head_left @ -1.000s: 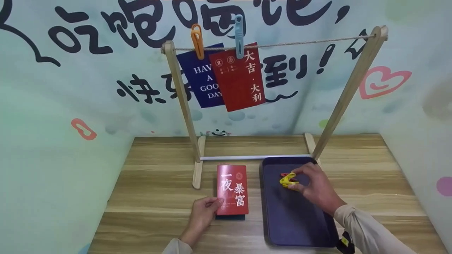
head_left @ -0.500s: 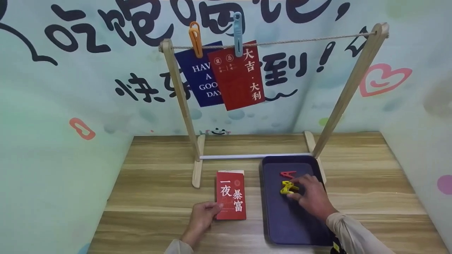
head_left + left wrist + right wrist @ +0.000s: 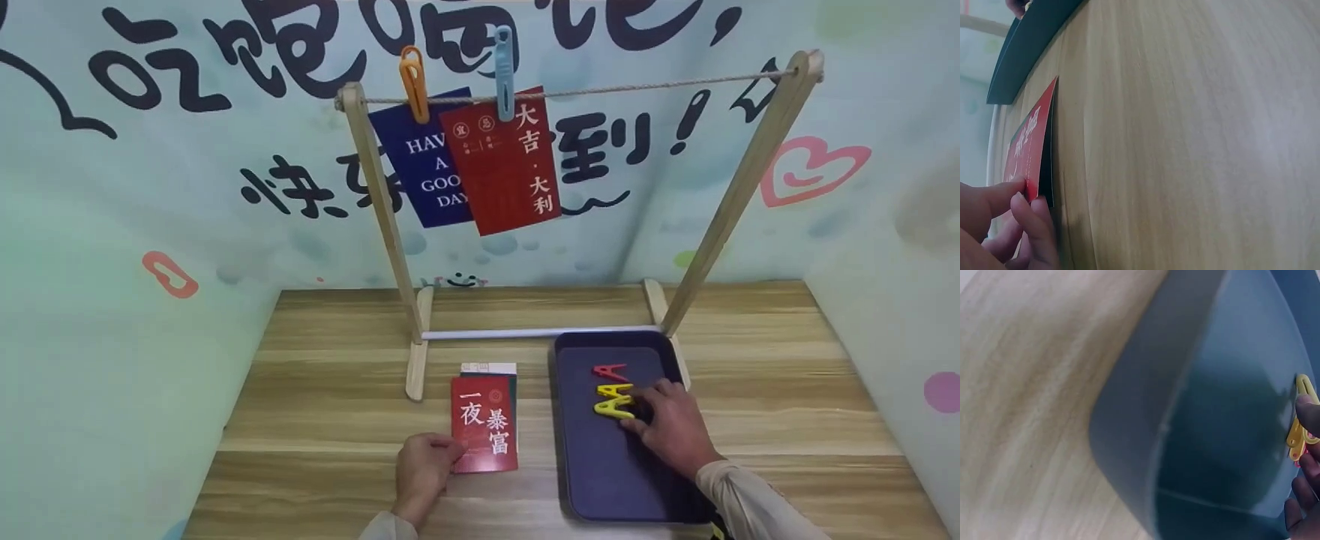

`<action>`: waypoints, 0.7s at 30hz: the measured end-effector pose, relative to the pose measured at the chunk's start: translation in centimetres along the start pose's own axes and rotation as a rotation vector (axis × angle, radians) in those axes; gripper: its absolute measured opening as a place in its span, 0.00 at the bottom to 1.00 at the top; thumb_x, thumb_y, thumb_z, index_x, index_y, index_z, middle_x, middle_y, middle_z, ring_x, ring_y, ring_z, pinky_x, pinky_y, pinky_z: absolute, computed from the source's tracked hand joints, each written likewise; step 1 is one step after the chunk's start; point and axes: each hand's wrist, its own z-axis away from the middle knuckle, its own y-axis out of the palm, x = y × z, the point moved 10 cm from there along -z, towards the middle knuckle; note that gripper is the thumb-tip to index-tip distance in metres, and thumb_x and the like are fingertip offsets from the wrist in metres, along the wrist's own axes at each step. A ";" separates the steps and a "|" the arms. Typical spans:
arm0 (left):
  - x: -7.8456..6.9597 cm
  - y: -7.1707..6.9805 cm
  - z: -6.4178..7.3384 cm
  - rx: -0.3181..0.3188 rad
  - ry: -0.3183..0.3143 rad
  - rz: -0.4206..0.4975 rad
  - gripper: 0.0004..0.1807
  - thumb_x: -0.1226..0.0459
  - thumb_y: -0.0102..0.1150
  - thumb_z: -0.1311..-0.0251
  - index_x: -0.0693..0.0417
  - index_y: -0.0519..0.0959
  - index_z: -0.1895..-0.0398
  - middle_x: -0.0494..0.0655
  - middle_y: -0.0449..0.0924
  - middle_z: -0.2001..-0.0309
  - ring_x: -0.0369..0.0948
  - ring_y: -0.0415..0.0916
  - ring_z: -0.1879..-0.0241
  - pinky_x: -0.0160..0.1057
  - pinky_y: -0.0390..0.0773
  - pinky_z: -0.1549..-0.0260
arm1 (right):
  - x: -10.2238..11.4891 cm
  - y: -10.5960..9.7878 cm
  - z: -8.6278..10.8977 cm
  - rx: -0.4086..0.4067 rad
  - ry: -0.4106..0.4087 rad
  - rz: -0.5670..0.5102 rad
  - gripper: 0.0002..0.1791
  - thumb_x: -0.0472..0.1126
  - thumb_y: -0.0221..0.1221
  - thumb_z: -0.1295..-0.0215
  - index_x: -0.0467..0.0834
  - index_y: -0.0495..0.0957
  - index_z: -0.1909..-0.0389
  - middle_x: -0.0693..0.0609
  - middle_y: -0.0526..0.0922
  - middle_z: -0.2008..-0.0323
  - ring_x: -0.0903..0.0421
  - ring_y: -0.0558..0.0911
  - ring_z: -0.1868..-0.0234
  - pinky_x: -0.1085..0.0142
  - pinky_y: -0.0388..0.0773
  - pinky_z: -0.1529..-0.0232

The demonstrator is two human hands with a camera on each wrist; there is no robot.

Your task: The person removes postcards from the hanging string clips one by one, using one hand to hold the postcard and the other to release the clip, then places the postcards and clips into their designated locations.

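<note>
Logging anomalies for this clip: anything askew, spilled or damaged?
Askew, yes: the blue card and the hanging red card both tilt on the rope instead of hanging square, and the red one overlaps the blue one, hiding part of its text. I see nothing spilled or damaged.

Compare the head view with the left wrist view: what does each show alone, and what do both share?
Only the head view: the orange clothespin and light-blue clothespin on the rope, the hanging navy card and hanging red card, and the red clip.

Only the left wrist view: a dark layer under the near edge of the held red card, and curled fingers of the left hand.

Both: the left hand pinching that card, the tray, part of the right hand, and the wooden table.
</note>
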 end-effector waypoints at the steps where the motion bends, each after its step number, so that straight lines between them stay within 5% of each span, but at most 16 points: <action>1: 0.0 0.0 0.0 -0.006 -0.011 -0.006 0.06 0.63 0.71 0.45 0.57 0.88 0.68 0.44 0.85 0.76 0.35 0.75 0.83 0.30 0.71 0.89 | 0.0 0.0 0.0 -0.005 -0.004 0.005 0.23 0.41 0.79 0.56 0.36 0.86 0.59 0.46 0.79 0.67 0.46 0.75 0.65 0.52 0.71 0.62; 11: 0.6 0.0 -0.1 -0.035 -0.088 -0.014 0.09 0.61 0.72 0.45 0.55 0.86 0.65 0.47 0.87 0.71 0.37 0.76 0.83 0.30 0.72 0.91 | 0.0 0.0 0.3 -0.046 -0.020 0.042 0.22 0.38 0.80 0.59 0.35 0.86 0.61 0.43 0.79 0.67 0.44 0.75 0.64 0.49 0.73 0.62; 21: 0.7 0.0 0.0 -0.032 -0.062 0.014 0.11 0.61 0.72 0.44 0.59 0.85 0.62 0.49 0.87 0.68 0.38 0.79 0.77 0.34 0.77 0.89 | -0.3 -0.1 0.4 -0.040 -0.002 0.015 0.21 0.36 0.79 0.60 0.33 0.85 0.63 0.43 0.79 0.68 0.44 0.74 0.64 0.50 0.73 0.61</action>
